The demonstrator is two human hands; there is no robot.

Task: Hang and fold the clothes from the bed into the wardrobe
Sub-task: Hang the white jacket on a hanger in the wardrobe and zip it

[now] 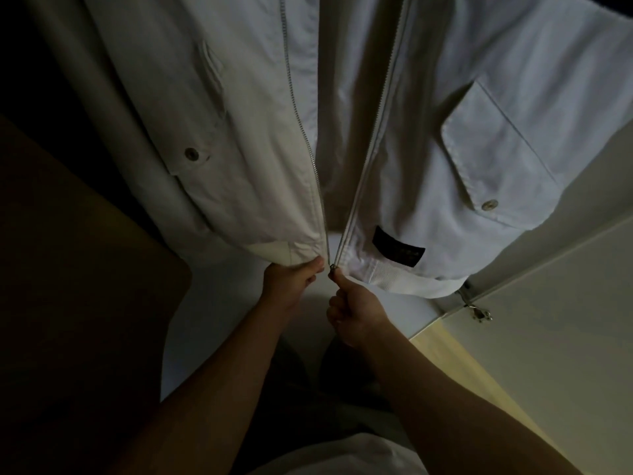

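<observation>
Stands close before a white jacket (394,132) hanging front-open in dim light, its top out of view, zip teeth running down both edges and converging just above the hem. Pinches the bottom corner of one front panel with the left hand (291,282), thumb and curled fingers (309,278) closed on the cloth. Grips the zip slider (332,267) at the foot of the other panel with the right hand (352,313), fingertips tight on the pull, the rest curled into the palm. Shows a buttoned pocket flap (493,159) on each panel and a black label (397,246) above the ribbed hem. Takes in a pale panel (548,337) to the right, with a small metal fitting (479,313) at its edge.
</observation>
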